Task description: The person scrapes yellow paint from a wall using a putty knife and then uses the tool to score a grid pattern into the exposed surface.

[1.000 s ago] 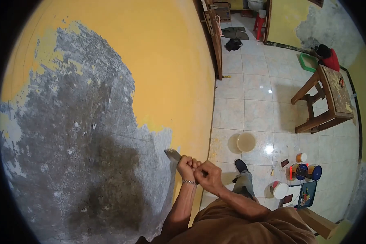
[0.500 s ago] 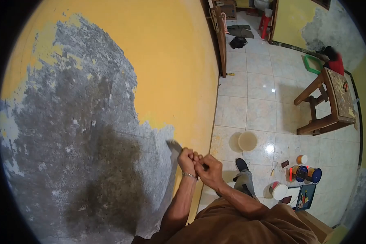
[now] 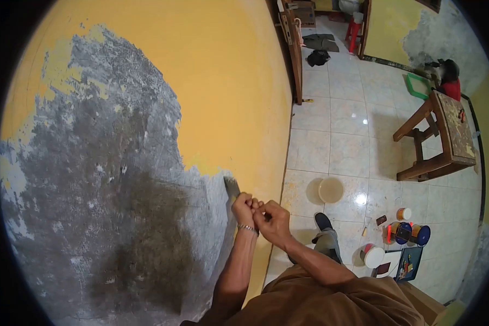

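My left hand (image 3: pixel 244 210), with a bracelet at the wrist, is wrapped round the handle of a scraper (image 3: pixel 232 187). Its flat blade lies against the wall, at the border between bare grey plaster (image 3: pixel 163 146) and yellow paint (image 3: pixel 231 98). Close behind it, my right hand (image 3: pixel 275 221) is closed on the handle's rear end, which the fingers mostly hide. The plaster edge near the blade looks ragged and pale.
A beige bucket (image 3: pixel 331 190) stands on the tiled floor near my foot (image 3: pixel 323 220). Paint tubs (image 3: pixel 420 234) and a tool tray (image 3: pixel 409 264) sit to the right. Beyond a wooden table (image 3: pixel 453 130), a person (image 3: pixel 450 81) works by a green tray (image 3: pixel 418 86).
Both hands and the scraper have shifted slightly up the view and to the left along the paint edge. The person at the far wall has moved a little.
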`<state>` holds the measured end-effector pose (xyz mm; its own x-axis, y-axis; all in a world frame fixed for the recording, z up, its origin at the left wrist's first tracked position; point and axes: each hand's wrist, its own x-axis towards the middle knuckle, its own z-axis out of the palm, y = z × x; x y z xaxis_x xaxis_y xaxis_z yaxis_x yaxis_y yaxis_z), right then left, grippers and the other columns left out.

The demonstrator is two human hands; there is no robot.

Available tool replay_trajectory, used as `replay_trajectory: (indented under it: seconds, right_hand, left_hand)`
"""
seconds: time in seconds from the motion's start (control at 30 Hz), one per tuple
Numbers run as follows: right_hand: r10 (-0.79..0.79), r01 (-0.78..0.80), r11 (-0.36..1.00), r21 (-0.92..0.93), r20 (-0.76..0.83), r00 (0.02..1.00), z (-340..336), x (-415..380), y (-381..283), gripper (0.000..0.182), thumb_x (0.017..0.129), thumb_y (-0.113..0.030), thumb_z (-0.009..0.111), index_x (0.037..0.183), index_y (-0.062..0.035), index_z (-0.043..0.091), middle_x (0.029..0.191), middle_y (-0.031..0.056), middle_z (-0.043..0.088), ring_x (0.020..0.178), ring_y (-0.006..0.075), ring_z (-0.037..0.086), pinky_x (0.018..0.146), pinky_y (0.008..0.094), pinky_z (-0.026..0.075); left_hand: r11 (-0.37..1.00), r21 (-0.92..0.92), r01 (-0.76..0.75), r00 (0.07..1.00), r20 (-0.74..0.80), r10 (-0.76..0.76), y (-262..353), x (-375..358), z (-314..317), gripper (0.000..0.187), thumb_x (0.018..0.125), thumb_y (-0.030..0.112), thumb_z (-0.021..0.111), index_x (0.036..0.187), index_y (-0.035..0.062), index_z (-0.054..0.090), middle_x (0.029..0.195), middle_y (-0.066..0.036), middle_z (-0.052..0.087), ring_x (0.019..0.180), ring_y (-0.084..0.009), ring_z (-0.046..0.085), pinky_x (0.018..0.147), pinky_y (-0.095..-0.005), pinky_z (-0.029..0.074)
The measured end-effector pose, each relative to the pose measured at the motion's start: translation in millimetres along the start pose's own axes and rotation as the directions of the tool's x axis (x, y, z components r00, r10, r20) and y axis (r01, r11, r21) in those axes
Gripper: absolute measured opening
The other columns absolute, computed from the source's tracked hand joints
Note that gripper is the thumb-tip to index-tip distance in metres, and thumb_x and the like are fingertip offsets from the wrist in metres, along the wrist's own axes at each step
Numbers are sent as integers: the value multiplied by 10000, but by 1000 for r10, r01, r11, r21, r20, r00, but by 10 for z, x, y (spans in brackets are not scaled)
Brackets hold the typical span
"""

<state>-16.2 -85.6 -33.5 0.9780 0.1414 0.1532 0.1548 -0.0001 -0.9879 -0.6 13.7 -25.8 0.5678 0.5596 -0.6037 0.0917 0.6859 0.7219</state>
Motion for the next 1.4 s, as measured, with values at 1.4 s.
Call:
replay_trajectory:
  seconds: [1.4]
  right_hand:
    - [49, -61, 993, 101, 113, 992, -228, -335, -17, 98, 807, -54, 680, 739, 7, 643, 663, 93, 574, 588, 144, 549, 528, 294, 426]
  left_hand:
    - [997, -64, -51, 998, -48, 48, -227, -327, -177, 272, 756, 58, 490, 552, 121, 321, 501, -18, 283, 408, -155, 329, 468, -347, 401]
